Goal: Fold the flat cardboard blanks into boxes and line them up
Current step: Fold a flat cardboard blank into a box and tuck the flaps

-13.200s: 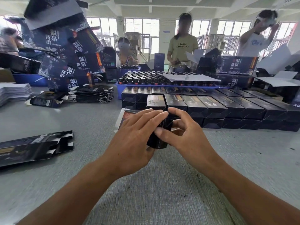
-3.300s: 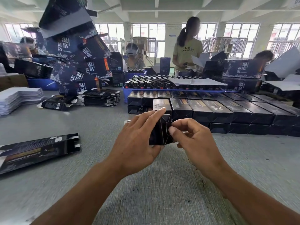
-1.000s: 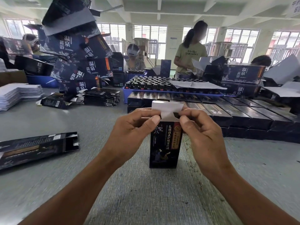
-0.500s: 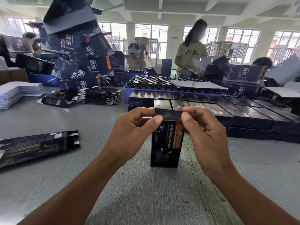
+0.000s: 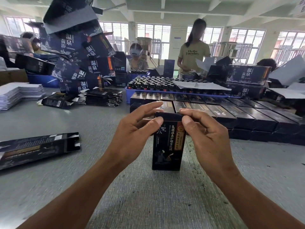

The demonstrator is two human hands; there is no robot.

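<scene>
A tall black box (image 5: pixel 167 146) with gold and red print stands upright on the grey table (image 5: pixel 148 204) in front of me. My left hand (image 5: pixel 133 131) holds its top left corner, thumb on the front face and fingers reaching over the lid. My right hand (image 5: pixel 206 131) pinches the top right corner, thumb on the front. The lid lies closed on the box. Behind it, folded black boxes (image 5: pixel 231 113) lie side by side in rows. A flat black blank (image 5: pixel 36 147) lies at the left.
A blue tray of dark bottles (image 5: pixel 165 85) stands behind the rows. Stacks of flat blanks (image 5: pixel 102 98) and white sheets (image 5: pixel 18 95) lie at the back left under a pile of large dark cartons (image 5: pixel 79 52). Several people work at the far side.
The white top flap that stood up a second ago has been folded down and tucked in. Both hands stay at the box's top corners, now pressing the lid closed.
</scene>
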